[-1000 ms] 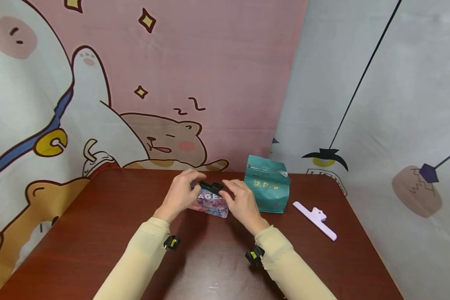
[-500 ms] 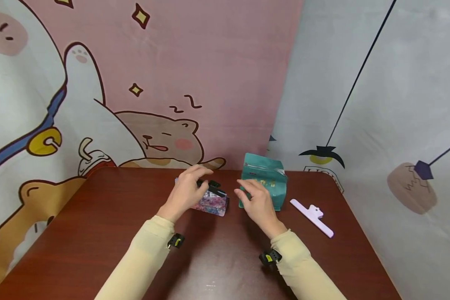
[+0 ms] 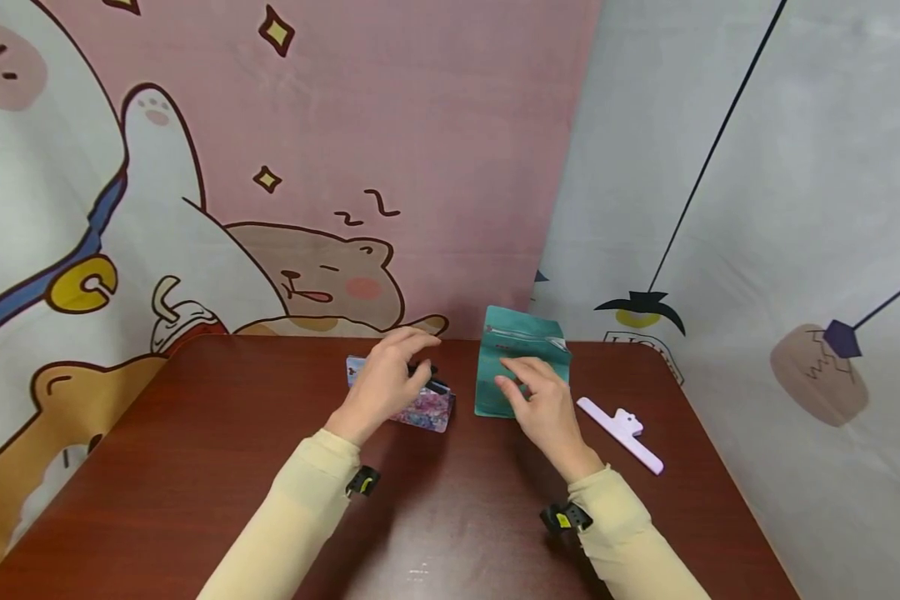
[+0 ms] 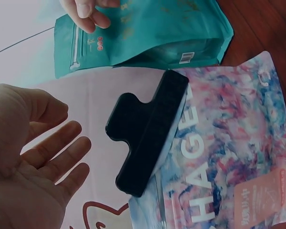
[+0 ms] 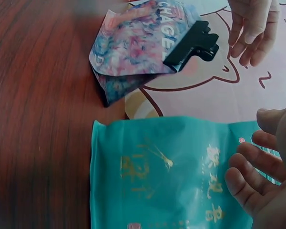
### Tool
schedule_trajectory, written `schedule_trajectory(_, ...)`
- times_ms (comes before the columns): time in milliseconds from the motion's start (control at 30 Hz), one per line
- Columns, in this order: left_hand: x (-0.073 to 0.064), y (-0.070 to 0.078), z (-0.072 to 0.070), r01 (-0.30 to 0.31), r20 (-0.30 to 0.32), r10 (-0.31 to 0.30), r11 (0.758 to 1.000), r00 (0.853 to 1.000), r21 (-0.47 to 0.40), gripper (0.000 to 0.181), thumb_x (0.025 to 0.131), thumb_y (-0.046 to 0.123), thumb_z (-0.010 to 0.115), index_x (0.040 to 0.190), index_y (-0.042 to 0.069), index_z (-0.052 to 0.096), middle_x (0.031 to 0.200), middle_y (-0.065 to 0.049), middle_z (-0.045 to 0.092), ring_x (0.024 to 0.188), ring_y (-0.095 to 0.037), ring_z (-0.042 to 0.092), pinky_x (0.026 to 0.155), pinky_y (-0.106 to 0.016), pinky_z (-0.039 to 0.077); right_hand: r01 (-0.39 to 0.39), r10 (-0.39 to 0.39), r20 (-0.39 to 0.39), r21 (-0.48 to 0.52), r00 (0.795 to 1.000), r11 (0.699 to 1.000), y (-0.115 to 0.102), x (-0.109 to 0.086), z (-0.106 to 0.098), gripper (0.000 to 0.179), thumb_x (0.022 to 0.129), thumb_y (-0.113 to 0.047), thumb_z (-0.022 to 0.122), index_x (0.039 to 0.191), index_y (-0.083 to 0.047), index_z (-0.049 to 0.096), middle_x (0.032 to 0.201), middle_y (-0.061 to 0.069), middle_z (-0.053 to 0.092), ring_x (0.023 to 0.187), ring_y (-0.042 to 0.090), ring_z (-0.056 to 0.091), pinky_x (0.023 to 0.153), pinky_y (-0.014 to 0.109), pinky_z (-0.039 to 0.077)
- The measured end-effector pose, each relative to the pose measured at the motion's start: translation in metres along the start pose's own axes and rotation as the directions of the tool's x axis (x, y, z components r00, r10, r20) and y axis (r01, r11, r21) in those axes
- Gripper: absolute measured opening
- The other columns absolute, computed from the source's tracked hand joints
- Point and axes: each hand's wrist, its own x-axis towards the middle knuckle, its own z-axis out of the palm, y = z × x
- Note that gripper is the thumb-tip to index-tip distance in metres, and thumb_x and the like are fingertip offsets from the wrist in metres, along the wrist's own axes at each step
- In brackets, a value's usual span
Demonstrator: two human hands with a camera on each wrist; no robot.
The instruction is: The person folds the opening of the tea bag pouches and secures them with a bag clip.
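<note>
A pink-and-blue marbled pouch [image 4: 219, 133] stands left of centre on the table. A black clip [image 4: 155, 136] sits across its top edge. Beside the clip, my left hand [image 3: 390, 382] hangs with fingers apart and bent a little, holding nothing; it hides part of the pouch [image 3: 426, 410] in the head view. To the right stands a teal pouch [image 3: 495, 379] with gold characters, its top unclipped. Loosely bent, the fingers of my right hand [image 3: 546, 408] are near the upper part of that pouch [image 5: 176, 176]; whether they touch it I cannot tell.
A pale purple clip [image 3: 621, 433] lies on the dark red-brown table [image 3: 232, 467], right of the teal pouch. Behind the table's back edge hangs a cartoon-printed cloth [image 3: 435, 167].
Both hands have come off the black clip, which stays on the marbled pouch. My right hand has moved right to the teal pouch; the left has drawn back slightly.
</note>
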Motion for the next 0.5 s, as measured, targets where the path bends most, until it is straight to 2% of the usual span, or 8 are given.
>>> schedule_trajectory(267, 0.004, 0.008, 0.003, -0.013, 0.012, 0.013, 1.000, 1.000, -0.004, 0.032, 0.096, 0.008, 0.067, 0.127, 0.009, 0.072, 0.131, -0.008, 0.067, 0.122, -0.026, 0.062, 0.091, -0.042, 0.056, -0.006, 0.006, -0.009, -0.010, 1.000, 1.000, 0.005, -0.002, -0.014, 0.032, 0.088, -0.005, 0.081, 0.118, 0.002, 0.075, 0.111, 0.015, 0.071, 0.084, 0.023, 0.066, 0.061, 0.037, 0.056)
schedule_trajectory(500, 0.007, 0.015, 0.006, -0.057, 0.001, 0.057, 0.998, 0.998, -0.002, 0.031, 0.096, 0.007, 0.068, 0.126, 0.008, 0.072, 0.130, -0.009, 0.067, 0.121, -0.026, 0.063, 0.088, -0.042, 0.056, -0.008, 0.008, -0.030, -0.030, 1.000, 1.000, 0.011, -0.004, -0.026, 0.032, 0.087, -0.003, 0.081, 0.118, 0.003, 0.075, 0.110, 0.016, 0.072, 0.078, 0.021, 0.066, 0.059, 0.040, 0.056)
